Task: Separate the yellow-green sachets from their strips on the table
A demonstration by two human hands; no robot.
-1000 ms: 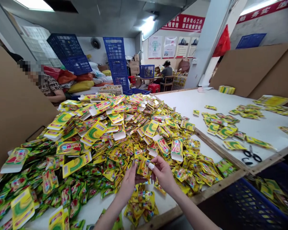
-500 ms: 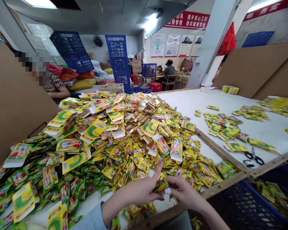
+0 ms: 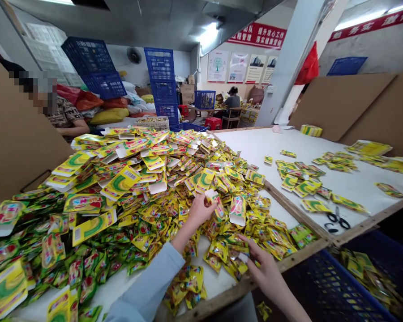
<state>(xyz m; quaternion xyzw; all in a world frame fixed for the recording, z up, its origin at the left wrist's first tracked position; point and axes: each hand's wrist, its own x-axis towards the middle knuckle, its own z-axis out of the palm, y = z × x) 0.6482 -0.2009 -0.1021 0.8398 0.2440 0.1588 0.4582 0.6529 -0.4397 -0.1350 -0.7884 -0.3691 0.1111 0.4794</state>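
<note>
My left hand (image 3: 200, 211) reaches into the front of the heap and has its fingers closed on the upper end of a small yellow carton (image 3: 219, 209) with a white flap. Lower and to the right, my right hand (image 3: 264, 266) hovers at the table's front edge, its fingers apart over loose yellow sachets (image 3: 234, 264). A small white piece (image 3: 243, 258) shows by its fingertips; what it is I cannot make out. Another open-ended carton (image 3: 237, 210) lies just right of the one in my left hand. Green sachets (image 3: 87, 268) spread across the left front.
Many flattened-looking yellow cartons (image 3: 121, 183) top the heap. A wooden strip (image 3: 295, 210) divides the white table (image 3: 248, 138). Scissors (image 3: 337, 220) lie right, near packets. A blue crate (image 3: 342, 281) stands below the edge. Cardboard screens (image 3: 20, 134) flank the table; one person (image 3: 65, 112) sits left, another far back.
My left hand has moved up and forward from beside my right hand to the carton. My right hand has shifted slightly, its fingers now more spread. The view has turned slightly right.
</note>
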